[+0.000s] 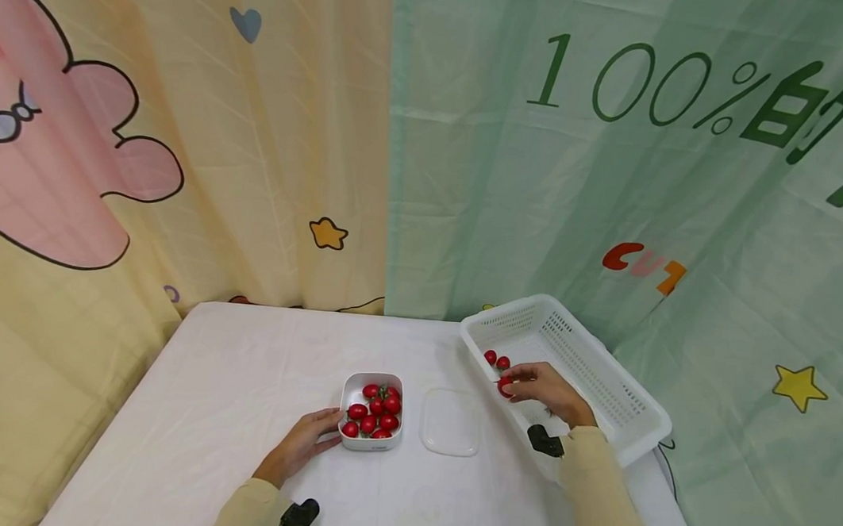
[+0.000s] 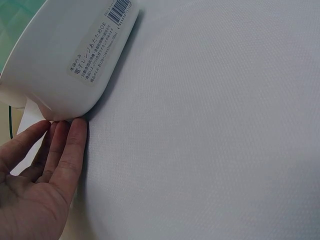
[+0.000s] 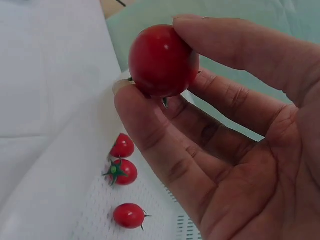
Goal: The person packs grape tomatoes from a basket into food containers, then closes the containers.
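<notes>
Between thumb and fingers, my right hand (image 1: 547, 389) pinches a cherry tomato (image 3: 164, 61) above the near left side of a white plastic basket (image 1: 639, 401). Below it in the right wrist view, three more cherry tomatoes (image 3: 129, 215) lie on the basket floor, some with green stems. My left hand (image 1: 305, 445) rests its fingertips (image 2: 77, 131) against the lower side of a small white container (image 2: 62, 50), its fingers nearly straight. That container holds several red cherry tomatoes (image 1: 368, 424), and a printed label (image 2: 102, 42) with a barcode is on its outside.
A clear flat lid (image 1: 450, 422) lies on the white-covered table (image 1: 244, 381), between the container and the basket. Printed curtains (image 1: 460, 217) hang behind the table and along its sides. A thin dark cable (image 1: 668, 467) runs by the basket's right corner.
</notes>
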`<state>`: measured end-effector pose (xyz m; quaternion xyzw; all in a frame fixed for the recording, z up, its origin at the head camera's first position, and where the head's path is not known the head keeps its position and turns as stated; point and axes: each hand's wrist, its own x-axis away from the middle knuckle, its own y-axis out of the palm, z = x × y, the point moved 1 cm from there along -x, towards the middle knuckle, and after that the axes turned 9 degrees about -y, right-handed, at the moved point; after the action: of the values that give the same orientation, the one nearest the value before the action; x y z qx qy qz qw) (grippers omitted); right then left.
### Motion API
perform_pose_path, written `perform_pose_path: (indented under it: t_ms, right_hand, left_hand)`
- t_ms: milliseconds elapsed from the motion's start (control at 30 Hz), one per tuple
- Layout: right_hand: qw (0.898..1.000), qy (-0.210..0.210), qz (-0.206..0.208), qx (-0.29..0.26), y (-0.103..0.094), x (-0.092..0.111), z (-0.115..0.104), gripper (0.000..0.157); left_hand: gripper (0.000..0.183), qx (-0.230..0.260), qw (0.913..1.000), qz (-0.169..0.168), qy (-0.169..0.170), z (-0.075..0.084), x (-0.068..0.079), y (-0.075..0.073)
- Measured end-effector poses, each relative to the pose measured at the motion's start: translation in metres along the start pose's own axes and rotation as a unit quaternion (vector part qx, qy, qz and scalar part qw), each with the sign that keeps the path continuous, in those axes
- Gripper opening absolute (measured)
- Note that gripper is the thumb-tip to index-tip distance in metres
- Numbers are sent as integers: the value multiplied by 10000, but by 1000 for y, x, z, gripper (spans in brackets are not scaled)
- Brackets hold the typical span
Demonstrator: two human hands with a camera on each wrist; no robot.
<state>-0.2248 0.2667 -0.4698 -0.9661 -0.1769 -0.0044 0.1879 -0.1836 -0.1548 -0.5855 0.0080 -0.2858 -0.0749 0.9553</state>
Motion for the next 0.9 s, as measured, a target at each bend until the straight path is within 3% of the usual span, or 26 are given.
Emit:
perform_pose_path:
  t_ms: [367,900]
  right_hand:
    - [9991,-114,-339,-209,30,-24,-8,36]
    - [9956,-239,-794,-436,89,-58,-13,32]
  left_hand:
    - [53,35,10000,16,-20,0,-1,0]
    - [55,13,10000,-64,33,-1,0,0]
